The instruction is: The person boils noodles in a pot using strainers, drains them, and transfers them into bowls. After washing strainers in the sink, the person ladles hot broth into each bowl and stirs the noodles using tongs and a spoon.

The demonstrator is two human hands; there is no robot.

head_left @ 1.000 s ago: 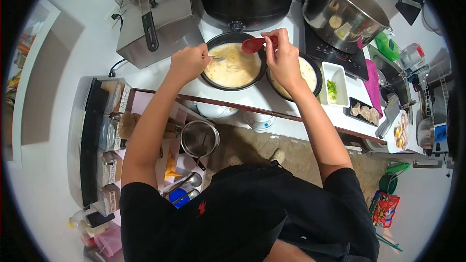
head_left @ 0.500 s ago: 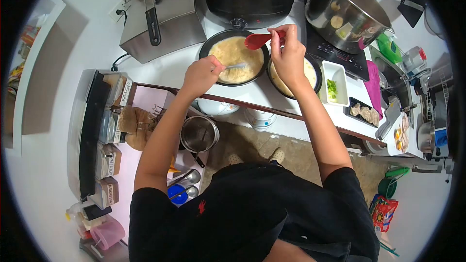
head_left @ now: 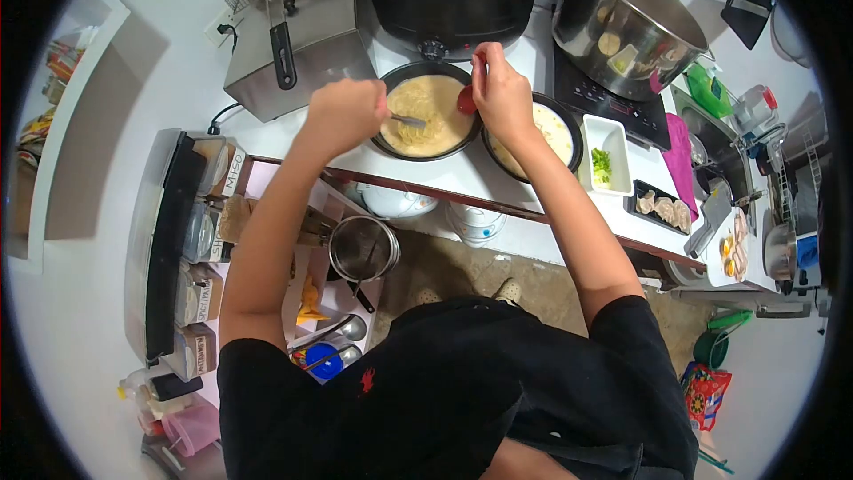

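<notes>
My left hand (head_left: 346, 116) is closed round the handle of a metal utensil (head_left: 409, 121), whose end is among noodles in the creamy soup of the left black bowl (head_left: 391, 144). Over that bowl's right rim, my right hand (head_left: 499, 98) grips a red spoon (head_left: 466, 100), its scoop partly hidden by the fingers. A second black bowl (head_left: 577, 138) of pale soup stands to the right, partly behind my right wrist. Beside it, a white dish (head_left: 619, 160) holds chopped green pieces (head_left: 601, 167).
A metal fryer (head_left: 311, 53) stands at the left and a black appliance (head_left: 453, 0) behind the bowls. The large steel pot (head_left: 622, 53) rests on a black cooktop (head_left: 653, 120). At the right are a dark tray of meat (head_left: 662, 206) and a pink cloth (head_left: 680, 160).
My left hand moves back left and up from its lower position over the bowl, and noodles now show at the utensil. My right hand shifts slightly left with the red spoon, which has turned.
</notes>
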